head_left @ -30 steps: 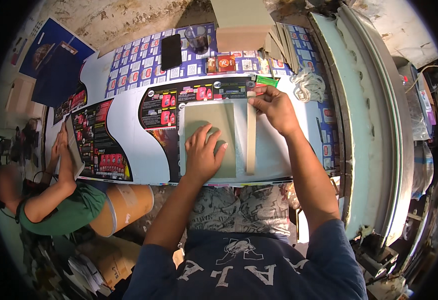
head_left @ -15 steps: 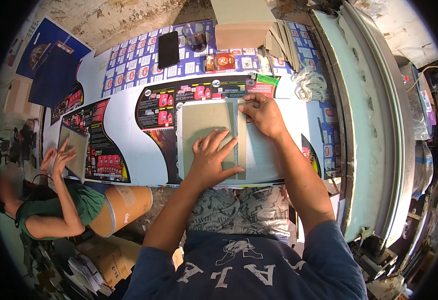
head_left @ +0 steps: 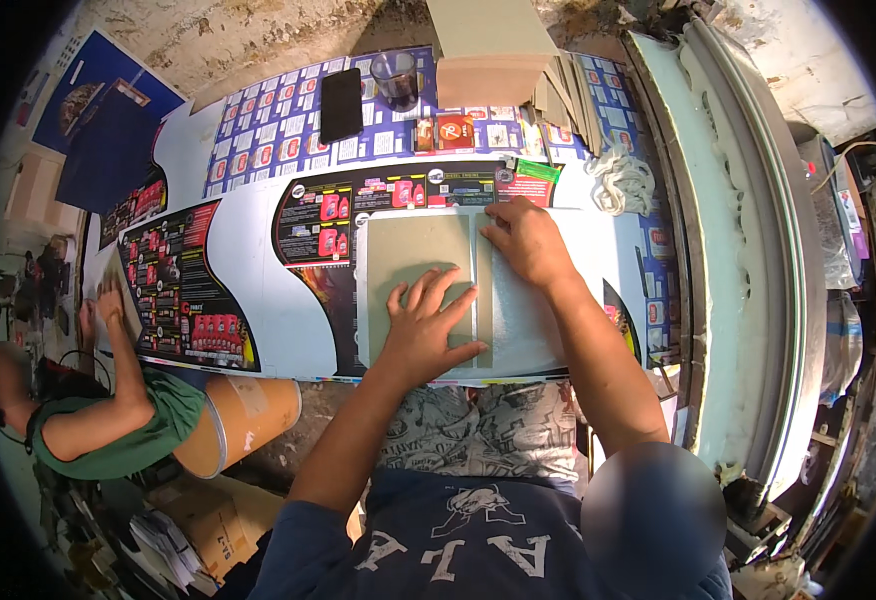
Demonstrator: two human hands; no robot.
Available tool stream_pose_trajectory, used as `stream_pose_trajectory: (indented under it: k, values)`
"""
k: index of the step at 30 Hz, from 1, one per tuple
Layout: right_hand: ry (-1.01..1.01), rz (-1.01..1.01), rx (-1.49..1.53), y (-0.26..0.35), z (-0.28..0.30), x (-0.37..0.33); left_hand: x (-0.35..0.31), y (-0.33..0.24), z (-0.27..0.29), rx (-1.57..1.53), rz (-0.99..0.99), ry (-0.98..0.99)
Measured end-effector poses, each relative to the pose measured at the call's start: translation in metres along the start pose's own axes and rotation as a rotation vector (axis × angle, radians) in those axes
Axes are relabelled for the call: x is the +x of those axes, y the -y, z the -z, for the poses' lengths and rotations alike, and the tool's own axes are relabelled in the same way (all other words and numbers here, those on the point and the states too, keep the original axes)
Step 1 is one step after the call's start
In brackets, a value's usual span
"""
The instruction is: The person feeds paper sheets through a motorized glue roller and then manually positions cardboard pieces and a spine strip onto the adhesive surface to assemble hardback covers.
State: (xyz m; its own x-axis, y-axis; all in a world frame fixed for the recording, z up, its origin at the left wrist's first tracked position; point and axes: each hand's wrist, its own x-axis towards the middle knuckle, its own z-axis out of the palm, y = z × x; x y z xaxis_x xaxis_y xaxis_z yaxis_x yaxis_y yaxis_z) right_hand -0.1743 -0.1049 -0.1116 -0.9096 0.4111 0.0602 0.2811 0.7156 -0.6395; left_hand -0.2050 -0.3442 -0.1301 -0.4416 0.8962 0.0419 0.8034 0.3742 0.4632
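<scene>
A greyish-tan rectangular board lies flat on a pale, shiny sheet in front of me. Along its right side runs a narrow board strip, parted from it by a thin gap. My left hand rests on the board with fingers spread, its thumb and forefinger reaching across to the strip. At the strip's far end is my right hand, with curled fingers and thumb pinched against it.
Beyond my hands are a phone, a glass of dark drink, a small red box and stacked boards. White cloth strips lie beside a large metal-edged machine. At left, a co-worker's hand touches another board.
My right fingers have settled lower onto the strip's far end, and the strip lies closer along the board. My left hand stays put. The co-worker's board is lowered toward the table.
</scene>
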Motion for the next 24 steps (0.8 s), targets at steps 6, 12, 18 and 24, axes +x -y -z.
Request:
stream_pose_trajectory:
  k: [6,12,18,24]
  values:
    - [0.045,0.042,-0.148,-0.002,-0.003,0.001,0.001,-0.003,0.006,0.0,0.009,0.037]
    - [0.04,0.049,-0.126,-0.002,-0.002,0.001,0.0,-0.002,0.004,-0.011,0.001,0.022]
    - [0.047,0.066,-0.153,-0.006,-0.004,0.001,0.001,-0.001,0.002,-0.006,-0.007,0.024]
    - [0.046,0.067,-0.164,-0.003,-0.005,-0.001,0.0,-0.001,0.005,-0.004,-0.012,0.019]
